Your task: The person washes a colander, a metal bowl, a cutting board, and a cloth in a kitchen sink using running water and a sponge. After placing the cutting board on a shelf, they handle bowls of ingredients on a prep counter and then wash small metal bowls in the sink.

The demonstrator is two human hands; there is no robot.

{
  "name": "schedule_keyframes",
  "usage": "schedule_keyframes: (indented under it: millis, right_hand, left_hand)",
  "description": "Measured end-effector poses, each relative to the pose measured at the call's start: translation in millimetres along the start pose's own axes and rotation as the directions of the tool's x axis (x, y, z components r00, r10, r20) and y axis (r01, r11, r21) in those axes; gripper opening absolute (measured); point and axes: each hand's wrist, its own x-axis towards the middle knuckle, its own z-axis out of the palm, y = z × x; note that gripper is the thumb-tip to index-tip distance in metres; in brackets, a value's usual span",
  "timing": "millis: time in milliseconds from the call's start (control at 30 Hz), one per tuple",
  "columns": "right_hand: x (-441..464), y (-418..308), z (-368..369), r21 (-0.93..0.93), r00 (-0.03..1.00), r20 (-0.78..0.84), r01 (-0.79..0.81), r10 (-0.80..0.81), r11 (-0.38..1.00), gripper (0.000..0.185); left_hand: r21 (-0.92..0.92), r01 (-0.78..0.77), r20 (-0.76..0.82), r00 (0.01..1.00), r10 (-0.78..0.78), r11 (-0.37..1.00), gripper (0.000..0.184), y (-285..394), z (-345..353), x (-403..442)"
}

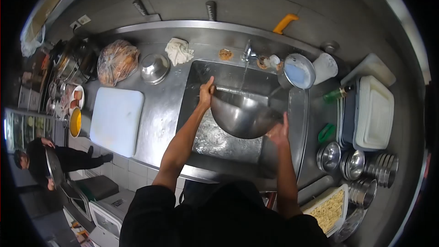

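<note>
A large metal bowl is tilted over the sink, its outer side turned toward me. My left hand is closed on the bowl's upper left edge, thumb pointing up. At the lower right edge, my right hand grips the same bowl, its thumb raised as well. Water runs from the faucet behind the bowl. The wet sink floor shows below it. The inside of the bowl is mostly hidden from this angle.
Left of the sink are a white cutting board, an upturned metal bowl, a bagged item and a cloth. On the right stand stacked trays, metal bowls and a noodle-like food basket. Another person stands far left.
</note>
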Motion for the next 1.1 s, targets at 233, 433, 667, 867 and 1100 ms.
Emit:
schedule_keyframes:
  millis: [233,433,667,867,1100]
  right_hand:
    - [18,-8,28,-0.558,0.908,-0.264,0.131,-0.325,0.819,0.061]
    - [-10,7,50,-0.868,0.706,-0.110,0.275,-0.700,0.413,0.069]
    - [-8,55,24,-0.980,0.685,0.171,0.041,-0.708,-0.197,0.079]
    - [0,126,84,-0.659,0.861,0.420,0.072,-0.287,-0.749,0.068]
    - [-1,154,65,-0.936,0.600,0.349,0.181,-0.720,-0.303,0.023]
  left_hand:
    - [0.039,-0.206,-0.092,0.974,0.209,0.978,0.037,40,23,-41]
    - [0.082,0.140,-0.188,0.975,-0.123,0.987,0.031,-56,15,-54]
    - [0.200,0.096,-0.233,0.971,-0.048,0.975,0.029,-14,-1,-40]
    - [0.709,0.080,-0.427,0.839,0.336,0.701,0.036,57,77,-76]
    - [0.273,-0.067,-0.032,0.996,0.079,0.960,0.061,80,66,-107]
